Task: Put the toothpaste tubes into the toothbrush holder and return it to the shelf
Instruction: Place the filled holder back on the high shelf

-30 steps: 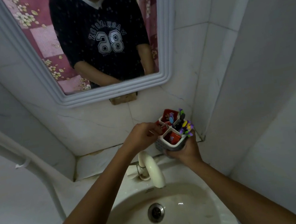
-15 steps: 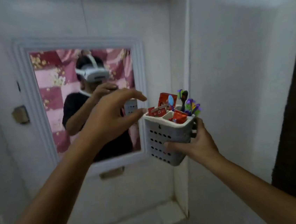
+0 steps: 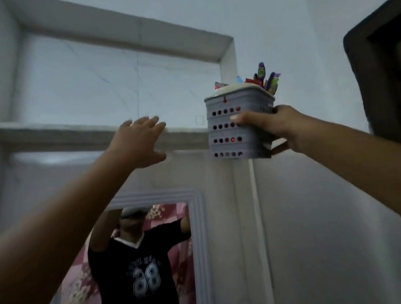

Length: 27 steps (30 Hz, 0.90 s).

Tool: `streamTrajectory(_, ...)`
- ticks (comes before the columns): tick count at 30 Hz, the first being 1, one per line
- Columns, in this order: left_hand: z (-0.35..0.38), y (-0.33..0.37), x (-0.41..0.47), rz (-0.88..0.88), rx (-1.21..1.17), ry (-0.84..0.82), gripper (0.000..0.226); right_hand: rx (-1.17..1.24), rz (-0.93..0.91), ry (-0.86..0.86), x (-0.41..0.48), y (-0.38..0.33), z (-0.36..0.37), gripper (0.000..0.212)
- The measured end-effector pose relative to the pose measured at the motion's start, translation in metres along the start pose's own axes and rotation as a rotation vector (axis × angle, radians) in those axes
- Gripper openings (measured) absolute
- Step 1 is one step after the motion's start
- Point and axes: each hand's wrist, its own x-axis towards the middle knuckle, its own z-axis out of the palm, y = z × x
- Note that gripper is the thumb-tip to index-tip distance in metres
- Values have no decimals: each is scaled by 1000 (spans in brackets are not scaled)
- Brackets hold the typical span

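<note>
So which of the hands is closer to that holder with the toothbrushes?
Right. The right hand grips the toothbrush holder by its side; the left hand is open, off to its left near the shelf edge, not touching it.

one toothbrush holder (image 3: pixel 236 128), one shelf (image 3: pixel 69 133), one mirror (image 3: pixel 200 251), two hands

White-framed mirror (image 3: pixel 202 250) low on the wall, pale tiled wall (image 3: pixel 324 213), dark frame (image 3: pixel 358 66) at right edge
</note>
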Motion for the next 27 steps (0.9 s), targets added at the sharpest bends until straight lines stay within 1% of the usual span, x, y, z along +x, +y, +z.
streamTrajectory(2,12,-5,3,-11,-9,-25,87,-17,-5,29,25,-19,1,73)
streamTrajectory(5,30,-5,-1,-31,-41,22,90,-24,-53,88,54,-46,9,98)
streamTrajectory(7,35,-3,-2,-40,-61,45,91,-36,-87,135,67,-61,17,121)
streamTrajectory(9,36,0,0,-57,-85,57,90,-66,-109,180,83,-71,25,130)
streamTrajectory(11,36,1,1,-71,-106,59,90,-139,-113,209,97,-74,35,130)
streamTrajectory(14,37,1,0,-64,-111,53,91,-257,-104,238,117,-67,53,123)
streamTrajectory(18,34,-2,0,-46,-108,30,92,-362,-33,269,138,-45,75,115)
streamTrajectory(20,34,-3,0,-41,-104,20,92,-365,7,329,143,-38,85,111)
streamTrajectory(22,34,-3,1,-37,-101,20,93,-335,19,392,145,-37,96,113)
streamTrajectory(25,35,-1,1,-44,-111,23,93,-434,-63,521,146,-31,108,122)
streamTrajectory(27,35,0,1,-53,-122,20,92,-508,-130,573,147,-23,113,123)
